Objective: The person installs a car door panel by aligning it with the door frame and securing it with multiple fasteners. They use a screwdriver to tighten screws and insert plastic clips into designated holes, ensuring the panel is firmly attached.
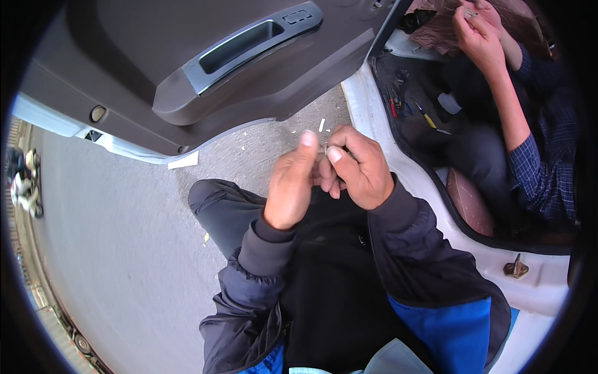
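My left hand [289,184] and my right hand [358,168] are raised together over my lap, fingertips nearly meeting or touching. My right thumb and forefinger pinch a small pale object [324,151], too small to make out. My left fingers curl behind it with the thumb pointing up; what they hold is mostly hidden. Ahead is the open brown door panel [124,56] of a white vehicle, with a silver-trimmed handle recess [198,64].
At right, another person [542,162] in a checked shirt sits in the doorway [374,112], handling something small. Pliers and a yellow-handled tool [430,121] lie on the vehicle floor. A metal latch [516,268] is on the sill. Pavement [112,249] lies left, a scooter [25,184] beyond.
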A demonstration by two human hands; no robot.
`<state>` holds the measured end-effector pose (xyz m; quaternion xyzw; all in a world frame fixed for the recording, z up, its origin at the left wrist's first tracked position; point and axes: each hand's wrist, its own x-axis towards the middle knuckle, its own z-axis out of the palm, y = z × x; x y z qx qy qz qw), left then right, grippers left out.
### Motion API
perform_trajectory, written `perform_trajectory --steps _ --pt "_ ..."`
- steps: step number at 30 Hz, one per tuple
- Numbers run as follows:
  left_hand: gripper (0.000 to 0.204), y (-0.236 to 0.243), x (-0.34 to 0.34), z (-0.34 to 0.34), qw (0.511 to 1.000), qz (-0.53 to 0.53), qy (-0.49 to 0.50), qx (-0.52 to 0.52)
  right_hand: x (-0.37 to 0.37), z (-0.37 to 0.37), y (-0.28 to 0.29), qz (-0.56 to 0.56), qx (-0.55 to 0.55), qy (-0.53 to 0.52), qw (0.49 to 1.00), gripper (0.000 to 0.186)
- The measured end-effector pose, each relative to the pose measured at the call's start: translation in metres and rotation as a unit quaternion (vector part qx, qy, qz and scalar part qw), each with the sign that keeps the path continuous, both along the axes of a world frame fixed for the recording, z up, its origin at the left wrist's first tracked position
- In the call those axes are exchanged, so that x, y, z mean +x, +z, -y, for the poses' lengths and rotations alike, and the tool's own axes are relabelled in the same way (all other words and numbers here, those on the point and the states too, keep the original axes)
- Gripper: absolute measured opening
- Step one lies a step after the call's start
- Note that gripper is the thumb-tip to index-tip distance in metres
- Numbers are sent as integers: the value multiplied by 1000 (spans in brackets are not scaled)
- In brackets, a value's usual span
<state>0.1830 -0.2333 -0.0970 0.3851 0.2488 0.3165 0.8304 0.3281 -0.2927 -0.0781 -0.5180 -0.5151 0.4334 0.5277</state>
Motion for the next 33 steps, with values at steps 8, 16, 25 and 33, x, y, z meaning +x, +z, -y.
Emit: perform_trajectory --steps 8,16,25,33 --pt "56 -7 -3 -1 999 -33 13 36 -1 -2 -1 13 -18 43 999 28" --pt "51 -10 -4 13 997 27 76 20 -13 2 -3 -24 -18 17 999 31" --pt "53 10 -33 -17 946 148 285 -44 3 -12 -19 -320 115 -76 938 31" --pt "42 -13 -27 -8 981 169 80 -46 1 -12 -20 -268 58 -38 961 26"
